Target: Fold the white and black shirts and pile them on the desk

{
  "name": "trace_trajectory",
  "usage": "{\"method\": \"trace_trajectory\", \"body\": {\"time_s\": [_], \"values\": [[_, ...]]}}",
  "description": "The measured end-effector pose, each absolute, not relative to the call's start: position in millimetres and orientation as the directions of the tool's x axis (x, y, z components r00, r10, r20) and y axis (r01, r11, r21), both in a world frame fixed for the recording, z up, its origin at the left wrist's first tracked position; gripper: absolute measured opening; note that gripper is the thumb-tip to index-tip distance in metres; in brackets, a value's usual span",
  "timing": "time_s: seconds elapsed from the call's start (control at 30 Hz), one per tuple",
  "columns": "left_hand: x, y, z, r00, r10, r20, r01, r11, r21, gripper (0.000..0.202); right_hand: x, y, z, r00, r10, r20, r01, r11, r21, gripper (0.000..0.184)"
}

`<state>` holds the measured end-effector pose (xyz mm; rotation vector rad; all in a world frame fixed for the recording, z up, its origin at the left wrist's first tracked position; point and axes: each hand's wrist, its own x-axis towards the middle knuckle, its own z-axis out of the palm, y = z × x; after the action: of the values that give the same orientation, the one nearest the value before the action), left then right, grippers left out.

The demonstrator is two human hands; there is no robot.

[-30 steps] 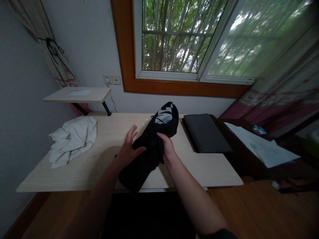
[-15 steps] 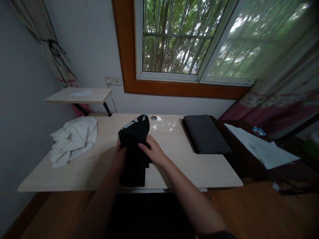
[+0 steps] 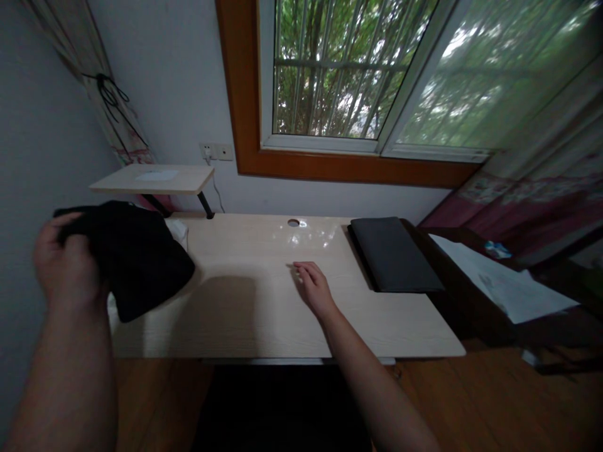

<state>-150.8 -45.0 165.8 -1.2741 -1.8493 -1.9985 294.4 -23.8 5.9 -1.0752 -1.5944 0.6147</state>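
My left hand (image 3: pixel 66 251) is raised at the left, its fingers closed on one end of a black garment (image 3: pixel 141 257). The garment hangs in a folded bundle over the left part of the desk; its exact kind does not show. Behind it lies a crumpled white cloth (image 3: pixel 179 232), mostly hidden, with only small bits showing at its edges. My right hand (image 3: pixel 315 285) rests low over the middle of the desk (image 3: pixel 282 326), holding nothing, its fingers loosely bent and pointing left.
A dark grey flat folder-like case (image 3: pixel 396 254) lies at the desk's right end. At the back left stands a small raised shelf (image 3: pixel 193 182) with a paper on it. To the right, a large white sheet (image 3: pixel 504 282) lies on a dark surface. A window (image 3: pixel 339 75) is behind.
My left hand has carried the black garment from the desk's middle to the left, over the white cloth. My right hand has let go of it and moved slightly right.
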Motion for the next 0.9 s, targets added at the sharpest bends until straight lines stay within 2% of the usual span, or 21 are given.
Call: {"method": "trace_trajectory", "body": {"time_s": [0.13,0.23,0.3,0.4,0.47,0.53,0.73,0.9], "values": [[-205.9,-14.2,189.8,-0.512,0.420,0.749,0.803,-0.074,0.591,0.055,290.4,-25.3,9.0,-0.050,0.879,0.475,0.342,0.461,-0.819,0.030],[-221.0,12.0,176.8,-0.407,0.569,0.714,0.886,0.056,0.460,0.050,289.1,-26.7,8.5,-0.070,0.879,0.471,0.365,0.462,-0.808,0.030],[-216.7,24.4,153.4,-0.360,0.734,0.576,0.902,0.116,0.416,0.052,288.7,-27.2,6.2,-0.094,0.884,0.459,0.378,0.458,-0.805,0.030],[-196.7,29.4,110.6,-0.316,0.910,0.267,0.915,0.219,0.338,0.071,287.6,-27.1,1.0,-0.159,0.885,0.437,0.419,0.461,-0.782,0.029],[-182.0,25.7,88.1,-0.256,0.925,0.282,0.957,0.200,0.211,0.076,286.7,-26.9,-2.2,-0.212,0.878,0.429,0.463,0.477,-0.747,0.029],[-170.8,20.7,75.7,-0.202,0.918,0.341,0.975,0.157,0.155,0.070,286.1,-26.8,-4.2,-0.253,0.869,0.426,0.507,0.494,-0.707,0.028],[-162.6,15.7,71.8,-0.151,0.886,0.438,0.988,0.116,0.106,0.061,286.2,-27.6,-3.8,-0.282,0.863,0.419,0.543,0.504,-0.672,0.029],[-165.8,17.2,63.1,-0.005,0.908,0.420,1.000,-0.005,0.023,0.060,286.2,-26.9,-3.2,-0.293,0.863,0.412,0.541,0.505,-0.672,0.028]]}}
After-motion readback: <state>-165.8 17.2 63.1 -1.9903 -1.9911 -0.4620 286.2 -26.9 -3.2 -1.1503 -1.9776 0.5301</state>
